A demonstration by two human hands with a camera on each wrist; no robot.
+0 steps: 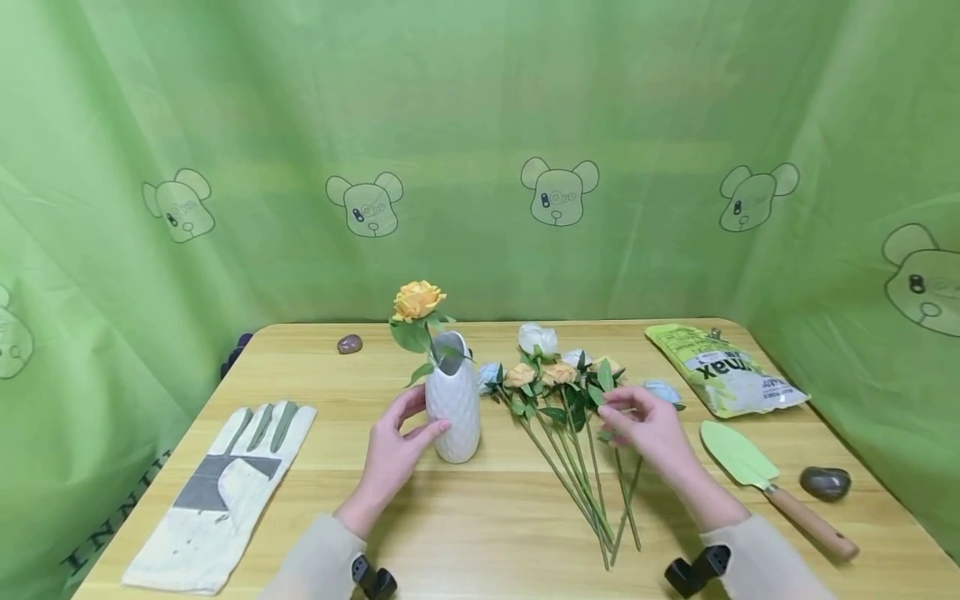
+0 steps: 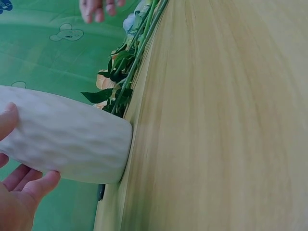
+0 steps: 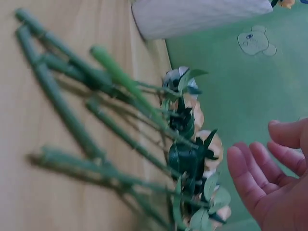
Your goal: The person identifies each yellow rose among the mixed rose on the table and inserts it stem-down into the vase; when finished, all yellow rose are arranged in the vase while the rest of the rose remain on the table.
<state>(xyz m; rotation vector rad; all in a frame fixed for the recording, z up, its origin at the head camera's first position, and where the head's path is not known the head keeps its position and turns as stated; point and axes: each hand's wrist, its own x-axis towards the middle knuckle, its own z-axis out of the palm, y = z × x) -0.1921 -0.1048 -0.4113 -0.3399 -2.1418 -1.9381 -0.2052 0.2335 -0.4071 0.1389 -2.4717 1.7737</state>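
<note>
Your left hand curls round the white vase, likely steadying it with its one orange rose. Your right hand hovers with loose, empty fingers over the loose flowers lying just right of the vase. Further right, a green bag reads "max".

Long green flower stems lie across a pale wooden table, a white textured vase beyond them; the right hand, fingers relaxed, hovers near their leafy blooms.
</note>
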